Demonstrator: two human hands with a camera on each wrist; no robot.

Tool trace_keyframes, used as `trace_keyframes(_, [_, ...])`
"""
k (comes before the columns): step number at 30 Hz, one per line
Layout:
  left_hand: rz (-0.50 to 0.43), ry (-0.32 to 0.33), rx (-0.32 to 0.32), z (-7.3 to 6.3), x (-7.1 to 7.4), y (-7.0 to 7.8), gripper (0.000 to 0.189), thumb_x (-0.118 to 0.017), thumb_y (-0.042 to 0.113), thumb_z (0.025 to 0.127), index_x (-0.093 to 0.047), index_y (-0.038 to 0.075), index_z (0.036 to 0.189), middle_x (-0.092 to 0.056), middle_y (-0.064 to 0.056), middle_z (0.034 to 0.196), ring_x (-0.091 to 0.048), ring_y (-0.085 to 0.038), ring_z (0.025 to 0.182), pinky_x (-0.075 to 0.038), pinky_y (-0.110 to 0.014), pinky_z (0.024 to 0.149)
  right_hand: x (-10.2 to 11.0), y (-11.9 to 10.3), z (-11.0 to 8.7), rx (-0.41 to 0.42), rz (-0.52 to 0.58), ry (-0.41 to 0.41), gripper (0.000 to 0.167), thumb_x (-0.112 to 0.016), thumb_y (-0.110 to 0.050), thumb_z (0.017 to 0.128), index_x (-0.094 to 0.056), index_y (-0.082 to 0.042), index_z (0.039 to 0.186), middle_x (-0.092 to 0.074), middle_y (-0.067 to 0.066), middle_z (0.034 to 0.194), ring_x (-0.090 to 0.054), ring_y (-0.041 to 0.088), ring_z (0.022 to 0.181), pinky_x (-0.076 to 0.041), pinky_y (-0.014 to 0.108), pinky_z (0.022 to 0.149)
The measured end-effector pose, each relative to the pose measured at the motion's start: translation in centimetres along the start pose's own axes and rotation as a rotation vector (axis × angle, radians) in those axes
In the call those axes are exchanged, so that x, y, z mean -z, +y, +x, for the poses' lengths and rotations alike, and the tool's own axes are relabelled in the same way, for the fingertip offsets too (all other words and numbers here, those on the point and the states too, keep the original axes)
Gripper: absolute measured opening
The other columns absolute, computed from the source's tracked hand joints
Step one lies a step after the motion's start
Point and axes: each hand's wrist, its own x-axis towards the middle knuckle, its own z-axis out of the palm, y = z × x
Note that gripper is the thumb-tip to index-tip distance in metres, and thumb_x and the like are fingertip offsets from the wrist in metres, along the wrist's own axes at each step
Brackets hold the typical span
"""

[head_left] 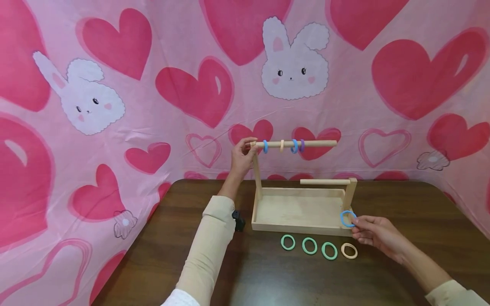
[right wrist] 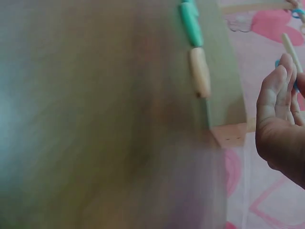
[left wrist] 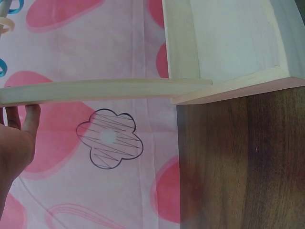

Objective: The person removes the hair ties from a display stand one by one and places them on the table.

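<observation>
A pale wooden stand [head_left: 301, 229] has a tall left post [head_left: 257, 178] bearing an upper rod [head_left: 321, 143]. My left hand [head_left: 242, 160] grips the top of that post, thumb and fingers at the corner where the rod begins. On the upper rod hang a blue ring [head_left: 265, 150], a beige ring [head_left: 282, 148], another blue ring or rings close together [head_left: 294, 151] and a purple ring [head_left: 302, 148]. My right hand [head_left: 379, 236] pinches a separate blue ring [head_left: 341, 217] in front of the short right post [head_left: 349, 195]. In the right wrist view that hand's fingers mostly hide the ring.
From the short post a lower rod [head_left: 321, 182] points left over the stand's tray. Along the tray's front, on the brown table [head_left: 268, 280], lie three green rings [head_left: 281, 243] and a beige ring [head_left: 349, 257]. Behind the table hangs a pink printed cloth [head_left: 245, 102].
</observation>
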Motion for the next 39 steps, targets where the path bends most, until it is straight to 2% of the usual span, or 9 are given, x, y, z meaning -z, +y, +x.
trace_keyframes(5, [0.010,0.006,-0.006,0.1,-0.1,-0.1,0.025,-0.066,0.003,0.096,-0.065,-0.006,0.119,-0.068,-0.035,0.106,-0.061,-0.003,0.075,-0.061,-0.029,0.080,0.7,1.0,-1.1,-0.089,-0.020,-0.091,0.032,-0.041,-0.013,0.110,-0.071,-0.022,0.101,-0.074,-0.011,0.091,-0.072,0.002,0.084,-0.059,0.018,0.077])
trace_keyframes(10, [0.018,0.009,-0.013,0.1,0.0,-0.2,0.024,-0.066,0.003,0.096,-0.066,-0.006,0.118,-0.069,-0.035,0.105,-0.061,-0.004,0.075,-0.059,-0.025,0.077,1.3,1.7,-1.9,-0.180,-0.068,-0.128,0.028,-0.044,-0.015,0.109,-0.071,-0.022,0.101,-0.072,-0.011,0.090,-0.071,0.001,0.084,-0.059,0.018,0.076])
trace_keyframes(14, [0.026,0.008,-0.013,0.0,0.0,-0.2,0.024,-0.067,0.003,0.096,-0.066,-0.007,0.118,-0.069,-0.035,0.104,-0.062,-0.003,0.074,-0.058,-0.023,0.077,2.2,2.2,-2.6,-0.223,-0.101,-0.173,0.029,-0.043,-0.017,0.109,-0.070,-0.022,0.100,-0.071,-0.013,0.090,-0.070,-0.002,0.082,-0.058,0.018,0.076])
trace_keyframes(21, [0.018,0.004,-0.013,-0.1,-0.1,-0.1,0.024,-0.066,0.002,0.096,-0.065,-0.007,0.118,-0.067,-0.036,0.105,-0.061,-0.001,0.073,-0.055,-0.019,0.074,3.8,2.7,-3.6,-0.262,-0.078,-0.265,0.032,-0.040,-0.016,0.110,-0.070,-0.019,0.102,-0.074,-0.013,0.091,-0.071,-0.001,0.083,-0.058,0.018,0.076])
trace_keyframes(25, [0.005,0.006,-0.014,-0.1,-0.1,-0.1,0.024,-0.066,0.001,0.096,-0.065,-0.008,0.118,-0.067,-0.037,0.105,-0.061,-0.001,0.073,-0.054,-0.018,0.073,4.2,2.6,-3.8,-0.272,-0.067,-0.283,0.033,-0.039,-0.014,0.110,-0.071,-0.019,0.102,-0.075,-0.013,0.091,-0.071,-0.002,0.082,-0.058,0.017,0.075])
trace_keyframes(32, [0.013,0.003,-0.021,-0.2,-0.1,0.0,0.024,-0.067,0.000,0.095,-0.065,-0.008,0.118,-0.068,-0.036,0.105,-0.061,0.000,0.074,-0.053,-0.018,0.072,4.0,2.5,-3.9,-0.299,-0.080,-0.253,0.029,-0.043,-0.015,0.109,-0.071,-0.017,0.101,-0.075,-0.012,0.089,-0.071,-0.003,0.080,-0.057,0.015,0.071])
trace_keyframes(39, [0.001,0.005,-0.019,-0.1,-0.1,0.0,0.025,-0.067,0.000,0.095,-0.065,-0.008,0.119,-0.068,-0.036,0.106,-0.061,0.000,0.075,-0.052,-0.018,0.072,3.9,2.5,-3.7,-0.300,-0.071,-0.257,0.029,-0.044,-0.015,0.109,-0.071,-0.017,0.102,-0.076,-0.012,0.089,-0.071,-0.003,0.080,-0.058,0.015,0.071])
